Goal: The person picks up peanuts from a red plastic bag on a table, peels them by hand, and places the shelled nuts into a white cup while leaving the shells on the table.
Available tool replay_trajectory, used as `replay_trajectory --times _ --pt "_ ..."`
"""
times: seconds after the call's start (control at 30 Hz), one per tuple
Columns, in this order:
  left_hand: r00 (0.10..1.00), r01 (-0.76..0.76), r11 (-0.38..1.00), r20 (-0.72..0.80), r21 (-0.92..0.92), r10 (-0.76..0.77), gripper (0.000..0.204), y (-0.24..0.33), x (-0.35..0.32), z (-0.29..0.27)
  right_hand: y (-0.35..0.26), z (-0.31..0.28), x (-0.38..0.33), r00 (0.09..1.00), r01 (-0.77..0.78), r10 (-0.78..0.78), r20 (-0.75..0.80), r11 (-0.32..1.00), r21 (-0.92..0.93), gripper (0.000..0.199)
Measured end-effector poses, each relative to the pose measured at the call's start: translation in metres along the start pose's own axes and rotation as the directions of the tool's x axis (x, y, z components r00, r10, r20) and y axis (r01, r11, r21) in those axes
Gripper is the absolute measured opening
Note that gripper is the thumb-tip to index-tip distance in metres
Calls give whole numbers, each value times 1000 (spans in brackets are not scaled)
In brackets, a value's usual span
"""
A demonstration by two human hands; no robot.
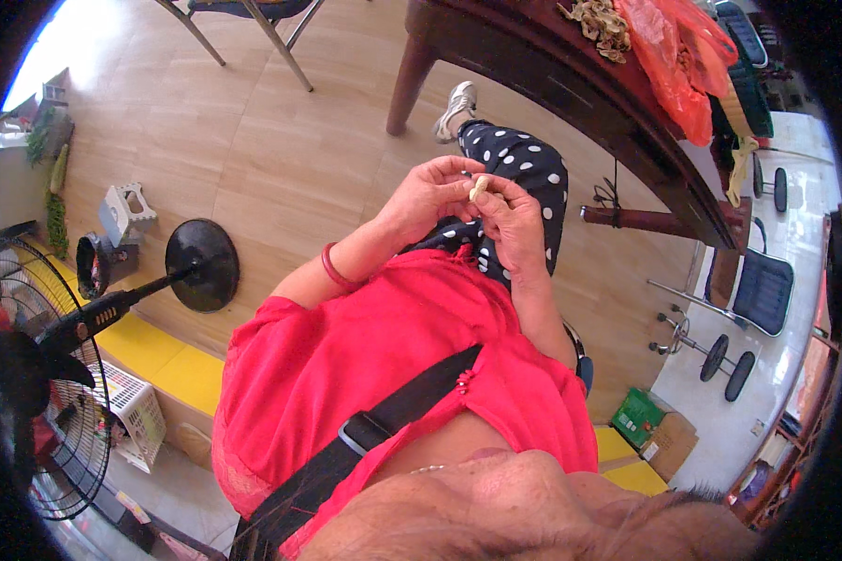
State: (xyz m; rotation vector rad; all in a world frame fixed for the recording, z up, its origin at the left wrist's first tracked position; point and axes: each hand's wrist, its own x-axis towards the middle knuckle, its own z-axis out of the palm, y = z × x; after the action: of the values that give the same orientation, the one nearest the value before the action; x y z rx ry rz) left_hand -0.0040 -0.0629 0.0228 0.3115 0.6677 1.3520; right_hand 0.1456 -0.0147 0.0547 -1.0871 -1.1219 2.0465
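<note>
Above my lap, both hands meet fingertip to fingertip around a small pale-yellow piece (479, 188), knobbly and roughly peanut-shaped; its exact kind is too small to tell. My right hand (512, 220) pinches it between thumb and fingers. From the other side my left hand (430, 198) is closed too, thumb and index finger gripping the piece's edge. A red bangle circles the left wrist. Below the hands lie my dark polka-dot trousers (533, 164).
A dark wooden table (524, 61) stands ahead right, bearing brown dried pieces (601, 28) and a red plastic bag (669, 65). To the left are a standing fan (201, 265), a small folding stool (129, 213) and a white basket (131, 411). A wheeled chair (762, 292) is at right.
</note>
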Motion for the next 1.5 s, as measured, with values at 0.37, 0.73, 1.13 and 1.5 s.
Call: replay_trajectory --times 0.37,0.73,1.13,1.5 --pt "997 82 997 11 -8 -82 16 -10 3 8 6 -11 -6 962 222 -250 -105 949 -226 17" --pt "992 103 989 67 102 -110 16 -26 2 17 5 -19 -18 930 311 -360 -72 876 -368 13" --pt "997 40 965 56 258 -56 25 -22 0 18 12 -39 -19 973 214 -230 -33 942 -260 15" --pt "998 40 904 26 425 -57 26 -26 -1 22 11 -40 -23 957 262 -289 4 861 -435 10"
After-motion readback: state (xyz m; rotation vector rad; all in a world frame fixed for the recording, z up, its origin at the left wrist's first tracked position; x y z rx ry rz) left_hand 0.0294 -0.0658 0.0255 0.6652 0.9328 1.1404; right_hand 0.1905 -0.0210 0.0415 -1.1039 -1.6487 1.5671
